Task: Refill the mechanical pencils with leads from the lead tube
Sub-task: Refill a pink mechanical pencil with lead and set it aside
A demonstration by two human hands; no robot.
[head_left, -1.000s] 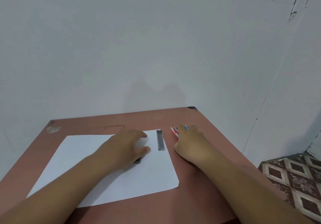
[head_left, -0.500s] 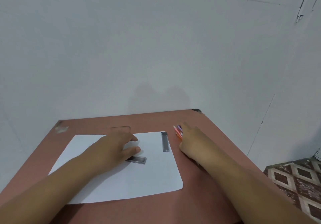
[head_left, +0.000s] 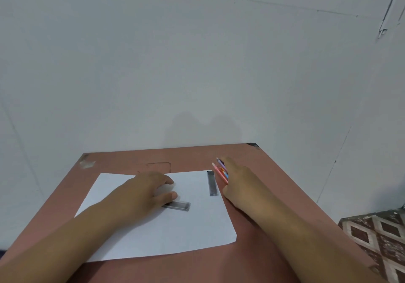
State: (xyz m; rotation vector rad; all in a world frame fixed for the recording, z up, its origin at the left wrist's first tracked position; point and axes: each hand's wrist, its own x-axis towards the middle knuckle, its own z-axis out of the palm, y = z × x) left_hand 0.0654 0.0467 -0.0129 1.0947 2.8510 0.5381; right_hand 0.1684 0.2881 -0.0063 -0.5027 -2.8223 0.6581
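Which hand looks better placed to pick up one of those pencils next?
The right hand: it already rests against the mechanical pencils beside the paper. The left hand lies across the sheet, its thumb at a lead tube.

No text, label, brand, number or sign can be read anywhere in the head view
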